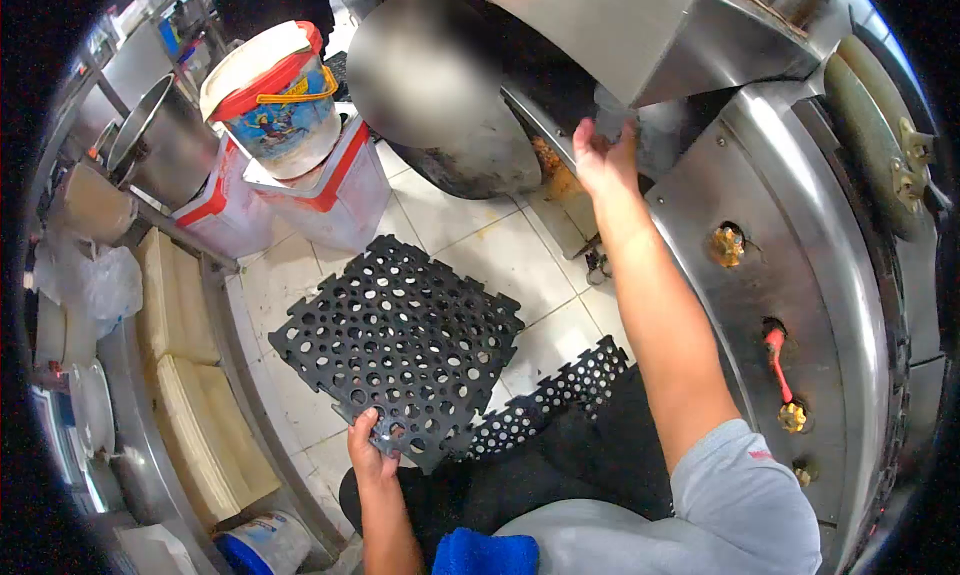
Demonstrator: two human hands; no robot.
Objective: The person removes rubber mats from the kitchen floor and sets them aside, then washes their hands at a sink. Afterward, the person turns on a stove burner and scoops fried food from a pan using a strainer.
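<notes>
My left hand is closed on the near edge of a black rubber floor mat full of round holes, with interlocking teeth along its edges. The mat is held over the white tiles. My right hand reaches forward, its fingers apart and pointing up, below the corner of a steel counter. Something translucent and whitish shows just beyond its fingertips. By my legs lies another strip of holed black mat.
At the far left, a bucket with a red rim stands on a white and red box. A large rounded grey object, partly blurred, is ahead. Steel stove front with yellow knobs runs along the right; cream containers line the left.
</notes>
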